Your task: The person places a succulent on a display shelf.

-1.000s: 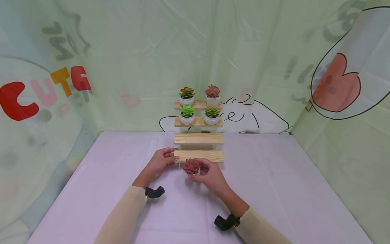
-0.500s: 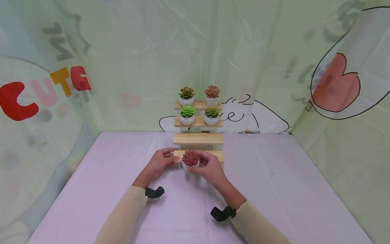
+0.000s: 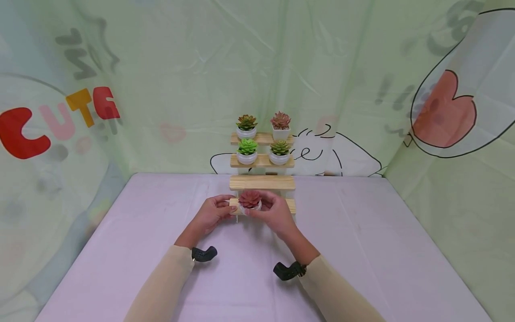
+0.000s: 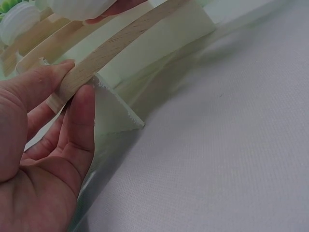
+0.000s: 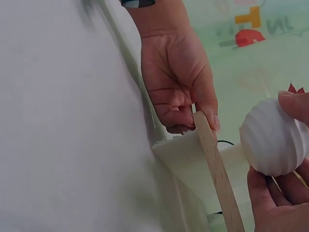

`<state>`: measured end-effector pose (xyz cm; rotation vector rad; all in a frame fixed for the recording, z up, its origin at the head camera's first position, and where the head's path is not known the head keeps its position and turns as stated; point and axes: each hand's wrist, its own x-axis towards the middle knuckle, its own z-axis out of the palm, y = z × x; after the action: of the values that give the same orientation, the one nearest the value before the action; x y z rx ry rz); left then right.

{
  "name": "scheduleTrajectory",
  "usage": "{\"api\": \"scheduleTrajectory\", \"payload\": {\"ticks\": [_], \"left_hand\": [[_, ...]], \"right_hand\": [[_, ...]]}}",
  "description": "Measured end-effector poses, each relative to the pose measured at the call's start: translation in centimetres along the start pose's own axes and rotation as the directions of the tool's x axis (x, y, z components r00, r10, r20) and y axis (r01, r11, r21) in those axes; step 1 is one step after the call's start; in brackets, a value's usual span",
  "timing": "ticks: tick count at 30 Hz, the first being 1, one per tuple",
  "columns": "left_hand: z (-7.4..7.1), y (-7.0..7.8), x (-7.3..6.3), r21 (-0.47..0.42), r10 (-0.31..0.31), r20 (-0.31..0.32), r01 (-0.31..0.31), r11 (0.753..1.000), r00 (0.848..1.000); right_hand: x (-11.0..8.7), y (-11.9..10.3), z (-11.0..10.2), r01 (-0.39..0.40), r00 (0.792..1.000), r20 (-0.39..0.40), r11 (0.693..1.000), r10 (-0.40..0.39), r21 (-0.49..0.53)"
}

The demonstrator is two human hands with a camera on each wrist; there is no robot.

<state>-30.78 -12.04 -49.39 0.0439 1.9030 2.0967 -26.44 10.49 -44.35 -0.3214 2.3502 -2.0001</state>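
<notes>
My right hand [image 3: 277,214] grips a small artificial succulent with dark pink leaves [image 3: 250,199] by its ribbed white pot [image 5: 274,137]. In the head view the pot overlaps the lowest board of a tiered wooden plant stand [image 3: 262,182]; the right wrist view shows a gap between pot and board. At that board's left end, my left hand [image 3: 214,214] pinches the wood between thumb and fingers, as the left wrist view shows with the board's edge [image 4: 106,53] between them.
Two upper tiers carry potted succulents: a brownish-green one [image 3: 246,126] and a pink one [image 3: 280,126] on top, a bright green one [image 3: 247,151] and a dark green one [image 3: 279,152] below. A pale cloth covers the table [image 3: 342,250]; a printed curtain [image 3: 193,89] hangs behind.
My right hand has carried the pink succulent forward and slightly left, from in front of the lowest board to over it. My left hand has stayed at the board's end.
</notes>
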Motion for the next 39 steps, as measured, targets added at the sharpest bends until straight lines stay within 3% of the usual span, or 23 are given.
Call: {"api": "scheduleTrajectory", "payload": {"ticks": [16,25,39], "left_hand": [[0.0,0.1,0.0,0.007,-0.011,-0.009,0.011,1.0,1.0],[0.0,0.2,0.0,0.019,-0.013,-0.008,0.013,1.0,1.0],[0.0,0.1,0.1,0.014,-0.013,-0.009,0.013,1.0,1.0]], "right_hand": [[1.8,-1.0,-0.2,-0.014,0.999,-0.034,0.999,0.012,-0.047],[2.9,-2.1,-0.4,0.045,0.998,-0.045,0.997,-0.048,-0.065],[4.6,-2.7,-0.1,0.072,0.994,-0.073,0.982,-0.086,-0.173]]}}
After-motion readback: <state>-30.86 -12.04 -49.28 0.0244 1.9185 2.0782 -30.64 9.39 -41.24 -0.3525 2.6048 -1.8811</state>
